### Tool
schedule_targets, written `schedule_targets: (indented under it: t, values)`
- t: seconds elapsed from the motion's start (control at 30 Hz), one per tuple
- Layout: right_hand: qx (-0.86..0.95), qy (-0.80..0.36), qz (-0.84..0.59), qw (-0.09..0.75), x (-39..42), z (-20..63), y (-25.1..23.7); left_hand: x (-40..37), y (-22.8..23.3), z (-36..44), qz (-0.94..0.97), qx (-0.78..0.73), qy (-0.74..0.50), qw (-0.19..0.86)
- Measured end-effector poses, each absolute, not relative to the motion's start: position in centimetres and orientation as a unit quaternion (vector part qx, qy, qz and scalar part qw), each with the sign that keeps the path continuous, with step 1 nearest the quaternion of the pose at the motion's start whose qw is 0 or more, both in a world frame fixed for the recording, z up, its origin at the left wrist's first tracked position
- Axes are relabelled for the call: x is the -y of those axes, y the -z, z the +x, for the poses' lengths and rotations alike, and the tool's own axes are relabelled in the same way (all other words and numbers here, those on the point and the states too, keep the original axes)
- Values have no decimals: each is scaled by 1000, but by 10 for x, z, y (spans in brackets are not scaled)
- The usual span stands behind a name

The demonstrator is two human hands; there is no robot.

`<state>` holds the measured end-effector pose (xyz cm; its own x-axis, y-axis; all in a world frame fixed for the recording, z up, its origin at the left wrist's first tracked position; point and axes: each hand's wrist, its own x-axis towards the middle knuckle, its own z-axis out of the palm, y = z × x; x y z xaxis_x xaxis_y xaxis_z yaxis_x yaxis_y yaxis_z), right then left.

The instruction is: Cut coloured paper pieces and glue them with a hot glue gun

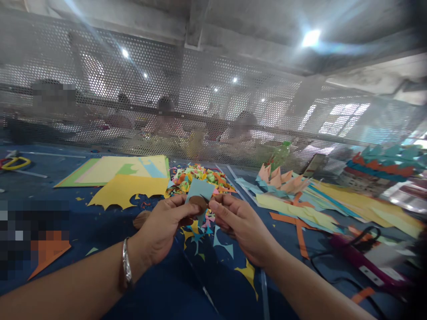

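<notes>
While both hands pinch, paper sits between fingertips.
Left hand (163, 229) and right hand (242, 224) fingers clamp blue paper (200, 190) with brown disc (198, 203).

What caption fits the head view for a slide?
Both hands, left hand and right hand, pinch a light blue paper piece above a blue table.

Ceiling lamps (311, 38) are flaring white, streaking glare across the hazy mesh screen (213, 111). The desk (100, 249) is lying dim. Edges are bending and blurring; the far background is staying soft.
</notes>
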<state>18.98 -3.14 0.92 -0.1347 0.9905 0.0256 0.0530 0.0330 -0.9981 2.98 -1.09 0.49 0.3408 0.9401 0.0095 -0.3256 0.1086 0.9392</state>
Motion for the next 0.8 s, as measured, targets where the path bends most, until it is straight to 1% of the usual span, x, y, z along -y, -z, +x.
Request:
schedule_targets:
  t: [0.4,0.8]
  values:
    - [573,-508,-457,452,30,192,-8,9,-5,28,500,-350,-469,639]
    - [595,-481,-470,441,30,191,-10,9,-5,27,503,-349,-461,642]
